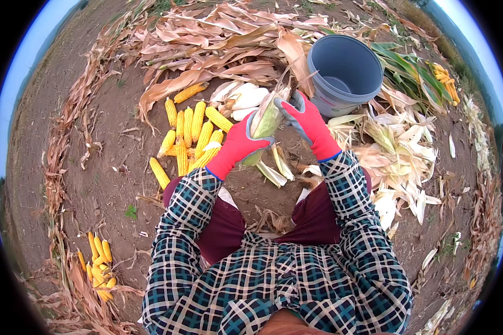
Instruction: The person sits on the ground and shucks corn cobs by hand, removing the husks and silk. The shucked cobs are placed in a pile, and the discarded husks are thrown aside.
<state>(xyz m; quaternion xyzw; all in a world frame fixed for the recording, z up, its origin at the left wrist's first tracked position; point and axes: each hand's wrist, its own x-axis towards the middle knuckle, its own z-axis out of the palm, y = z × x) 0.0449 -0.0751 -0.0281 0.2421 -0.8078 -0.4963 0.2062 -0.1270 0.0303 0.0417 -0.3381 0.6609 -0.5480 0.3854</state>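
Observation:
My left hand, in a red and grey work glove, is closed around the lower part of an ear of corn in its green-tan husk. At the upper right side of that ear is my right hand, gloved alike, its fingertips at the husk near the tip; whether it grips a leaf is hard to tell. Left of my left hand lies a heap of husked yellow corn cobs. Just beyond the held ear lie several ears in pale husks. Loose husk pieces rest on the soil below it.
A grey plastic bucket stands beyond my right hand. Stripped husks are piled at the right, and dry corn stalks and leaves spread across the far side. Further cob piles lie at lower left and far right.

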